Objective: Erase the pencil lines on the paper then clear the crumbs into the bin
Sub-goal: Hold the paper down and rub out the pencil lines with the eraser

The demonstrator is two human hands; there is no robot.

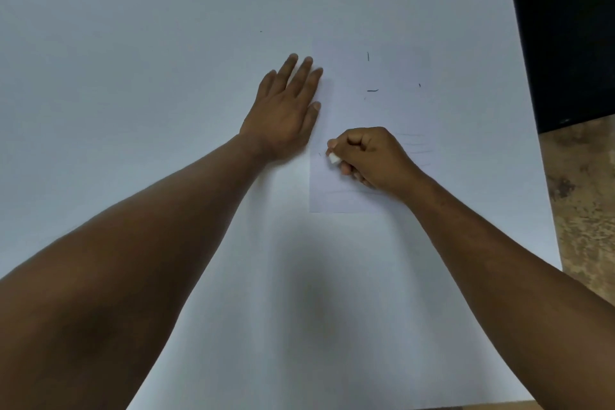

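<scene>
Paper (372, 116) lies flat on the white counter (166, 43), right of centre. Left hand (286, 110) is spread flat, fingers straight, pressing the paper's left edge to pin it. Right hand (369, 156) is curled around a small white eraser (333, 158), pinched at the fingertips, tip down on the near-left part of the sheet.

Faint pencil lines (412, 151) show just right of the right hand, and another runs along the near part of the sheet. Dark crumbs (372, 90) sit on the far half, with a stray speck on the counter further out. No bin in view.

Risks, as I judge them:
- Only the left edge is held. A hard stroke toward the right could buckle or crease the free side of the sheet.
- The right forearm lies across the near-right corner; dragging it could smear graphite or push crumbs off the sheet.
- Crumbs are loose and small; a fast sweep would scatter them over the counter, where dark bits would need chasing.

Room: the counter's right edge is near the paper, with floor (585, 210) beyond it, so rightward sweeps risk dropping crumbs there. Wide bare counter to the left and on the near side gives the safer direction for gathering.
</scene>
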